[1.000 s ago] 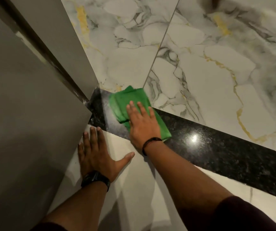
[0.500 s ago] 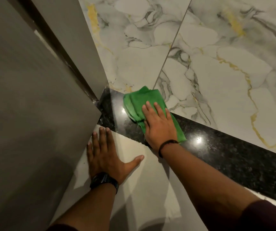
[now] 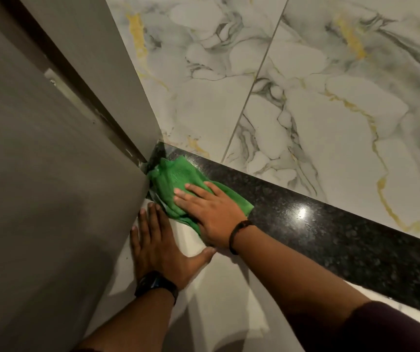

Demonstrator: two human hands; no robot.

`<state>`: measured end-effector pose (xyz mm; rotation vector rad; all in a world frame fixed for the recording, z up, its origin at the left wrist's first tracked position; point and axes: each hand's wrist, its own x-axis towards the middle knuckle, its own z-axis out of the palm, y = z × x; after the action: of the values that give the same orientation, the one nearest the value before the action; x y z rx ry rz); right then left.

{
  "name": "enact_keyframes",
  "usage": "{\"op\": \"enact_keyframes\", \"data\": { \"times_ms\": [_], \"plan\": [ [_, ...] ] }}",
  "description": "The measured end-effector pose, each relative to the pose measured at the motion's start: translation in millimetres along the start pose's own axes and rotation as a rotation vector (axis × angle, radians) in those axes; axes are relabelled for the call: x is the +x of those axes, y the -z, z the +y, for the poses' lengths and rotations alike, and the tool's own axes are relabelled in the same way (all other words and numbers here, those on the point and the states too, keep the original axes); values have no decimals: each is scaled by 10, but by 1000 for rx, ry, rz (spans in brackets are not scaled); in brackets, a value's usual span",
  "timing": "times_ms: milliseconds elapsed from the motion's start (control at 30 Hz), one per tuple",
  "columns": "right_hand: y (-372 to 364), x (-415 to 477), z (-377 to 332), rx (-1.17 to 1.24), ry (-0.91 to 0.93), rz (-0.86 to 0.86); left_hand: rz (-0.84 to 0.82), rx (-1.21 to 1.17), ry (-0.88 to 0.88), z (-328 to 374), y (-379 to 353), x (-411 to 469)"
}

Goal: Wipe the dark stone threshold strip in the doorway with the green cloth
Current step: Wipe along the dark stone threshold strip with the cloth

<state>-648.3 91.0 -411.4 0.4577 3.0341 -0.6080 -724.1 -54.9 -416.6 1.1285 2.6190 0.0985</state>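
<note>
Both hands flat and low, arms reaching in from the bottom of the frame

The right hand (image 3: 210,214) sits at centre frame, palm down, fingers straight and close together, pointing toward the left edge; a dark band circles its wrist; the forearm runs down to the lower right, ending in a dark sleeve. The left hand (image 3: 160,246) lies just below and left of it, palm down, fingers pointing up-frame, thumb splayed rightward; a dark watch rings that wrist.

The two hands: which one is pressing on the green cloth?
The right hand, with the thin dark wristband, lies flat on the green cloth. The left hand, wearing a watch, rests on pale floor.
</note>
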Motion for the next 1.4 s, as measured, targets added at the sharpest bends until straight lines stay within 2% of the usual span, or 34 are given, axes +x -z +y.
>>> {"op": "enact_keyframes", "data": {
  "times_ms": [100,267,333,467,600,733,800,867,1000,1100,1167,1233,1400],
  "plan": [
    [19,-249,145,7,-59,65,3,-13,-3,3,-2,3],
    [46,86,113,-4,-385,210,4,-13,13,6,-25,-6],
    [9,264,-10,0,-350,180,9,-4,18,10,-38,7],
    [-27,65,-96,-23,-101,72,-3,28,9,-2,-35,-12],
    [-26,-651,105,46,-108,86,41,30,-19,45,-78,-70],
    [126,-958,413,19,-320,139,91,37,-16,-34,-16,43],
    [180,-912,509,29,-484,202,102,32,-15,13,-27,21],
    [129,-783,436,6,-555,216,89,40,2,88,-62,-35],
    [-36,-873,198,-27,-299,116,1,64,39,421,-169,-363],
    [-4,-1447,279,-34,-143,37,-42,80,27,808,-304,-820],
    [59,-1940,439,-9,-124,14,-67,60,27,1045,-385,-1032],
    [148,-2379,663,-3,-184,40,-71,42,23,1232,-460,-1139],
    [320,-2599,1052,-12,-631,219,-77,41,-26,1624,-590,-1287]
  ]
}}
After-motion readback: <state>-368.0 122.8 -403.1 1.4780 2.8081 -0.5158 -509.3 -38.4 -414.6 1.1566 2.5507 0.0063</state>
